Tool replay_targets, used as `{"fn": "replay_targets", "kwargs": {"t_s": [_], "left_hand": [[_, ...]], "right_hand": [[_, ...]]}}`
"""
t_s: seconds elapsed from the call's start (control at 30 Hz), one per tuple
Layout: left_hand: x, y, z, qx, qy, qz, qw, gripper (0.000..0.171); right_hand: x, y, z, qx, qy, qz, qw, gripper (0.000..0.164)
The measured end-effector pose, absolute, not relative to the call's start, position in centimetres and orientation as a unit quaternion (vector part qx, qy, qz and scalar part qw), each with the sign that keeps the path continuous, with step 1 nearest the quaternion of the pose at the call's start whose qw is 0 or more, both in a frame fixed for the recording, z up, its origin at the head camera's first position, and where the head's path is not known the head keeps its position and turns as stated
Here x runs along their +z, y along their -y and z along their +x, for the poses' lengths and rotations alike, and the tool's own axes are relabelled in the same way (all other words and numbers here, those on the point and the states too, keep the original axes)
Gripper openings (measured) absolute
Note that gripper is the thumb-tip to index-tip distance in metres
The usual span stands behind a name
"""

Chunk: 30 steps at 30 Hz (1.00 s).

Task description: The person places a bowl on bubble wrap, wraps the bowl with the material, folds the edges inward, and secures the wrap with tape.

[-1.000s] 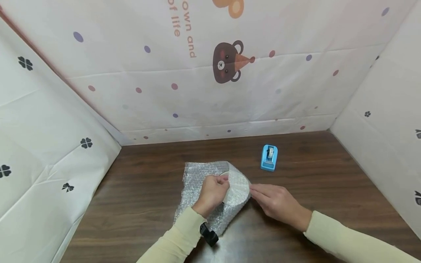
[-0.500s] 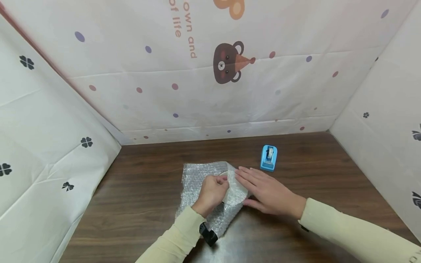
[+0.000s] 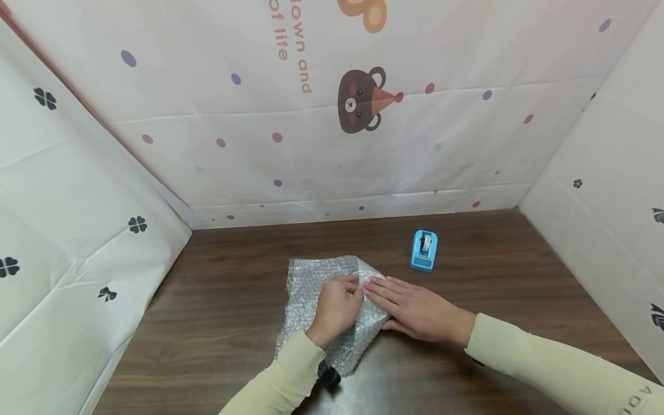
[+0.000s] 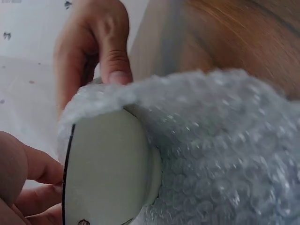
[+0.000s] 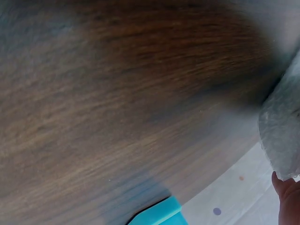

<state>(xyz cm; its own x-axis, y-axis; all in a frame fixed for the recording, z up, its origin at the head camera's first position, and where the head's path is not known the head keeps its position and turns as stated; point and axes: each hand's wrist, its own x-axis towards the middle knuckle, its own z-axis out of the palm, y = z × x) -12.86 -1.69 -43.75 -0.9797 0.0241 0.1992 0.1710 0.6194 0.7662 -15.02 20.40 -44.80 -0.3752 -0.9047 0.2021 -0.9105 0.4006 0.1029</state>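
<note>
The left hand [image 3: 336, 305] pinches the edge of the wrap [image 3: 306, 285] with curled fingers. The right hand [image 3: 421, 306] lies on the wrap, its fingers stretched straight. The white bowl [image 4: 105, 164] is between the hands, partly covered by the wrap. Beneath is the table [image 3: 233, 300]; beyond the right hand rests a blue tape dispenser [image 3: 424, 251].

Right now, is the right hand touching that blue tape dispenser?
Apart: the head view shows brown tabletop between the right hand and the blue tape dispenser.
</note>
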Motion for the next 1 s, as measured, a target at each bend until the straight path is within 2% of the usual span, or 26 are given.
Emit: {"fn": "replay_targets", "kwargs": {"t_s": [0.1, 0.27, 0.37, 0.6, 0.73, 0.9, 1.0], "left_hand": [[-43.3, 1.8, -12.7, -0.449, 0.887, -0.047, 0.096, 0.019], [-41.8, 3.7, -13.6, -0.502, 0.858, 0.016, 0.109, 0.029], [-41.1, 6.1, -14.8, -0.497, 0.860, 0.070, 0.094, 0.037], [-41.3, 11.6, -17.3, -0.450, 0.879, 0.156, -0.015, 0.064], [-42.4, 13.4, -17.9, -0.462, 0.867, 0.172, -0.069, 0.071], [-43.5, 14.2, -18.4, -0.482, 0.851, 0.184, -0.096, 0.070], [-44.1, 14.4, -18.6, -0.486, 0.847, 0.191, -0.102, 0.047]], "right_hand": [[-45.0, -20.5, -15.1, 0.012, 0.827, 0.550, 0.116, 0.070], [-45.2, -20.5, -15.4, 0.015, 0.824, 0.554, 0.118, 0.069], [-45.1, -20.5, -15.5, 0.016, 0.822, 0.556, 0.119, 0.069], [-45.0, -20.6, -15.6, 0.014, 0.823, 0.558, 0.109, 0.069], [-44.8, -20.6, -15.5, 0.016, 0.822, 0.558, 0.108, 0.068], [-44.6, -20.5, -15.5, 0.014, 0.826, 0.554, 0.101, 0.069], [-44.5, -20.5, -15.5, 0.014, 0.828, 0.554, 0.092, 0.069]]}}
